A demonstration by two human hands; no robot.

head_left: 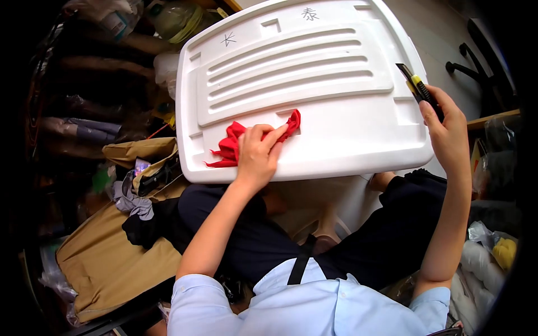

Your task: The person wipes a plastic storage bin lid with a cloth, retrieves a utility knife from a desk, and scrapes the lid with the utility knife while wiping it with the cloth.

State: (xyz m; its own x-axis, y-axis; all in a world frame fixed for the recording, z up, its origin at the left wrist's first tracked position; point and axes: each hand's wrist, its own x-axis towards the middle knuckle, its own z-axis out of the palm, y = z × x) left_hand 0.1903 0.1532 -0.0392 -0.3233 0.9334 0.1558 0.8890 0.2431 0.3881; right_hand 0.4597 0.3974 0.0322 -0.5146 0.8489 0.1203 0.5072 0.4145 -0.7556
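Note:
A large white plastic lid [336,148] with raised ribs and two dark handwritten characters lies in front of me, above my knees. Bunched red cloth [227,147] rests on its near left part. My left hand [260,154] presses on the cloth, fingers closed round part of it, with red showing on both sides. At the lid's right edge, my right hand [444,120] grips a black and yellow utility knife [417,84], its dark blade extended and pointing up and to the left, over the lid.
Tan fabric [120,255] and a grey cloth [131,199] lie at the left. Plastic-wrapped items fill the dark shelves at the upper left. Black chair legs [471,70] stand at the upper right. Bags, one with something yellow [504,253], are at the lower right.

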